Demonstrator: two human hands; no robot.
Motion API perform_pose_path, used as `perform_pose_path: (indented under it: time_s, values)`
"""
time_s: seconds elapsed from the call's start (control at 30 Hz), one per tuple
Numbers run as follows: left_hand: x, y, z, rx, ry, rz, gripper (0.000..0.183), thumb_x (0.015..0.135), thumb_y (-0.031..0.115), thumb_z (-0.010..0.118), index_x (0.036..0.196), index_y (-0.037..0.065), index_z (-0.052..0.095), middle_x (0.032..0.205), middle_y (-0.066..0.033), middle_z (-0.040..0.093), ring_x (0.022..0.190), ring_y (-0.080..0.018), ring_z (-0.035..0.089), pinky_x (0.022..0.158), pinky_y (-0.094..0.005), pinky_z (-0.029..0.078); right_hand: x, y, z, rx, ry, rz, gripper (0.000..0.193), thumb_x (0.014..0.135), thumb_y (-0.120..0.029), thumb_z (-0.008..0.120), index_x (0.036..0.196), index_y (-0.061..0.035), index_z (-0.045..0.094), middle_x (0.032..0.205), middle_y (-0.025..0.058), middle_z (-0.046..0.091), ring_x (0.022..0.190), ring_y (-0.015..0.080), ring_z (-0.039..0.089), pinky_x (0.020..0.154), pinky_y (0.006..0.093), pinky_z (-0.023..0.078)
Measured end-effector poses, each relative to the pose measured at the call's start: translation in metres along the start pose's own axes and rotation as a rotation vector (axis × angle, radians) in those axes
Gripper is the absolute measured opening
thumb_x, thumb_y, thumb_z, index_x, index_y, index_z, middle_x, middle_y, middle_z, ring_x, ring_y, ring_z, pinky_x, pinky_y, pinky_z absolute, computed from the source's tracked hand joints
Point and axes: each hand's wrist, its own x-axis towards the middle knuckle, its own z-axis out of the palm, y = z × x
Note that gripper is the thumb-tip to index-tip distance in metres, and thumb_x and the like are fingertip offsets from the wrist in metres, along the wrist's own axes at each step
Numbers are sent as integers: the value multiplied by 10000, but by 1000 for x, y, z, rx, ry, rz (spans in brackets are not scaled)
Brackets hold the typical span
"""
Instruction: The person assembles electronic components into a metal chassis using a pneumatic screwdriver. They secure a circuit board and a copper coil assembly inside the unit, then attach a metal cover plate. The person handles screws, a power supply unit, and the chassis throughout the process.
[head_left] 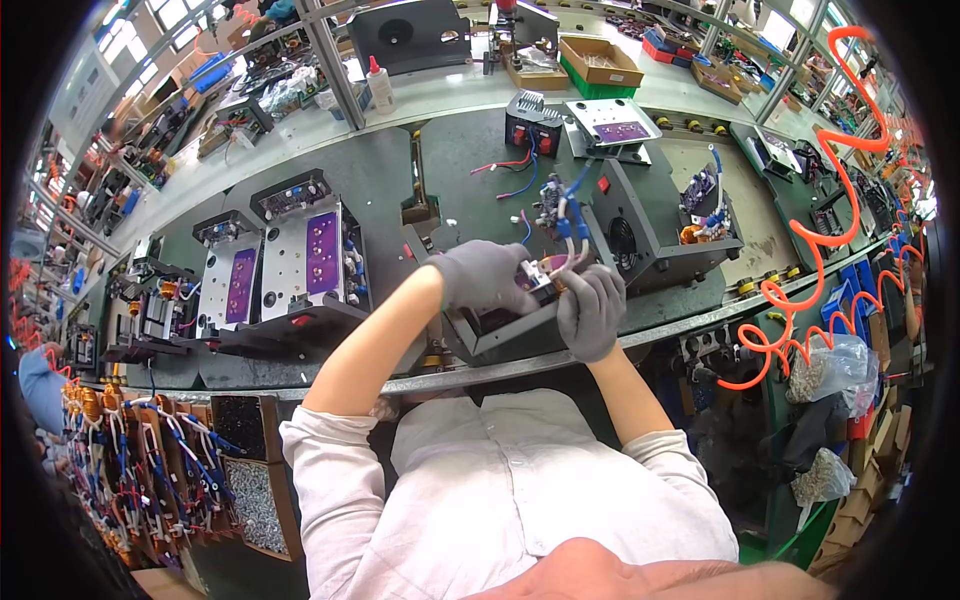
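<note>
My left hand (480, 275), in a grey glove, bends its fingers around a small black-and-white electrical part (543, 290). From the other side my right hand (592, 312), gloved alike, closes on the same part; its exact kind is partly hidden by the fingers. Blue-sleeved cables (572, 222) rise just beyond my fingers, near a small circuit board (550, 195). Below both hands lies an open dark metal housing (505, 332), tilted on the bench. To its right stands another dark housing (655, 225) with a round fan grille in its side.
Metal-plated units with purple boards (322, 252) stand to the left. Beyond my hands is a black box with red and blue wires (533, 125). An orange coiled hose (800, 240) hangs at right. Wire bundles (140, 450) and a bin of screws (258, 505) are at lower left.
</note>
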Motion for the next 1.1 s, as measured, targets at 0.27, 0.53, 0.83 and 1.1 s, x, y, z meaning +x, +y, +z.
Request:
perform_pose_path:
  time_s: [0.27,0.53,0.83,1.1]
  values:
    - [-20,6,56,208,432,34,715,800,537,636,1269,32,445,1063,-190,637,966,-322,649,813,-428,503,12,-1,14,35,-23,22,230,800,-30,602,1031,-32,607,764,77,580,692,249,576,723,374,442]
    - [-10,-12,35,296,590,-89,553,717,567,691,947,71,611,836,-117,685,787,-281,682,752,-390,512,109,27,3,230,-6,201,216,777,-115,689,988,-94,652,869,72,646,779,248,611,780,368,472]
    - [-17,-7,29,157,544,-131,592,744,611,649,973,65,629,880,-136,694,816,-286,689,740,-398,521,176,161,125,-276,-796,350,471,806,-382,652,1155,-73,590,1146,166,602,1094,323,571,936,403,462]
    - [-20,-12,28,88,546,-112,579,740,594,654,964,60,638,891,-137,692,834,-283,689,755,-388,512,150,206,198,-440,-1048,442,869,754,-600,648,1334,10,434,1306,225,515,1243,332,484,1029,385,407]
